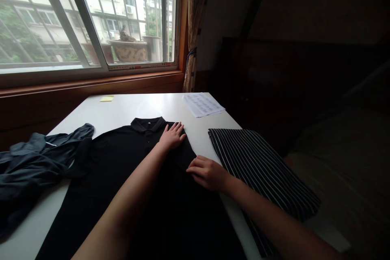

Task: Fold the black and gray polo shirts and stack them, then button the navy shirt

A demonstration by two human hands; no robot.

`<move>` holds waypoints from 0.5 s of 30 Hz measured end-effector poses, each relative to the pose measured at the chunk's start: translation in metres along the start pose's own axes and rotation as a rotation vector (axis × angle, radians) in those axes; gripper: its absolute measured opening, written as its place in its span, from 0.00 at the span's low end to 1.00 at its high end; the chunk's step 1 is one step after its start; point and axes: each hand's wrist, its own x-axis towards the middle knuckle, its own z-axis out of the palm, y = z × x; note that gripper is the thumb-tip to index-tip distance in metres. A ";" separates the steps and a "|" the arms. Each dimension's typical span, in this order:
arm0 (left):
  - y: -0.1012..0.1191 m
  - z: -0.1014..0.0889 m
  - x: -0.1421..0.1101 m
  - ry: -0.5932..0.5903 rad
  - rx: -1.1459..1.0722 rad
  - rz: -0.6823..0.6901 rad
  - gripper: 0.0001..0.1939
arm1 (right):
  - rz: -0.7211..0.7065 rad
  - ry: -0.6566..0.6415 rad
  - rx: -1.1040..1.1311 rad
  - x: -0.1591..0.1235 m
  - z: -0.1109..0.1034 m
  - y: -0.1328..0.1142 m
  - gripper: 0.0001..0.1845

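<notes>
Head view: three pieces of cloth and two bare hands share one white surface (pixel 140 107). One black shirt (pixel 112 162) lies spread out in the middle, its single collar (pixel 148 124) pointing towards the window (pixel 131 12). The left hand (pixel 173 135) rests palm down on the shirt just right of the collar, fingers slightly spread. The right hand (pixel 209 172) is at the shirt's right edge with its fingers bent; whether it pinches the fabric, I cannot tell. One crumpled dark grey garment (pixel 45 154) lies at the left, touching the shirt, and one folded striped cloth (pixel 252 162), black with pale lines, lies at the right. Towards the far edge are one yellow note (pixel 107 98) at the left and, at the right, some overlapping printed sheets (pixel 202 105), too hard to separate for a sure count. One gathered patterned curtain (pixel 191 28) hangs beside the window, which has a wooden sill (pixel 91 84). Through the glass show metal bars, pale buildings, greenery and one patterned pot (pixel 129 51), with a second pot (pixel 102 53) partly hidden by the frame. The room's right side is very dark.
</notes>
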 end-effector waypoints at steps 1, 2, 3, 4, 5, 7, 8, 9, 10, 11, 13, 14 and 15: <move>0.000 -0.002 -0.001 0.018 0.000 -0.003 0.31 | 0.017 0.025 0.022 0.000 -0.001 -0.002 0.12; 0.000 -0.004 -0.002 0.038 0.001 -0.005 0.31 | 0.039 0.053 0.036 0.001 -0.002 -0.003 0.12; 0.000 -0.007 -0.004 0.057 0.003 -0.005 0.30 | 0.066 0.084 0.041 0.002 -0.003 -0.004 0.12; 0.000 -0.009 -0.006 0.072 0.005 0.001 0.30 | 0.099 0.117 0.038 0.005 -0.004 -0.005 0.12; 0.000 -0.012 -0.008 0.082 0.006 0.013 0.29 | 0.134 0.148 0.031 0.008 -0.005 -0.005 0.13; -0.001 -0.016 -0.012 0.074 0.008 0.058 0.27 | 0.212 0.194 0.019 0.017 -0.004 -0.003 0.15; -0.001 -0.017 -0.014 0.056 0.008 0.086 0.26 | 0.254 0.206 0.013 0.022 -0.002 -0.002 0.16; -0.002 -0.017 -0.016 0.033 0.008 0.110 0.26 | 0.295 0.207 0.005 0.027 0.001 0.000 0.17; -0.002 -0.016 -0.018 0.009 0.009 0.128 0.26 | 0.331 0.195 -0.006 0.030 0.005 0.002 0.18; -0.002 -0.015 -0.020 -0.015 0.010 0.137 0.27 | 0.362 0.170 -0.022 0.033 0.009 0.004 0.19; -0.003 -0.011 -0.022 -0.048 0.013 0.135 0.28 | 0.399 0.075 -0.064 0.033 0.020 0.006 0.24; -0.003 -0.009 -0.021 -0.057 0.015 0.128 0.28 | 0.407 0.014 -0.085 0.031 0.024 0.006 0.26; -0.004 -0.008 -0.020 -0.063 0.016 0.119 0.29 | 0.412 -0.046 -0.105 0.029 0.028 0.006 0.29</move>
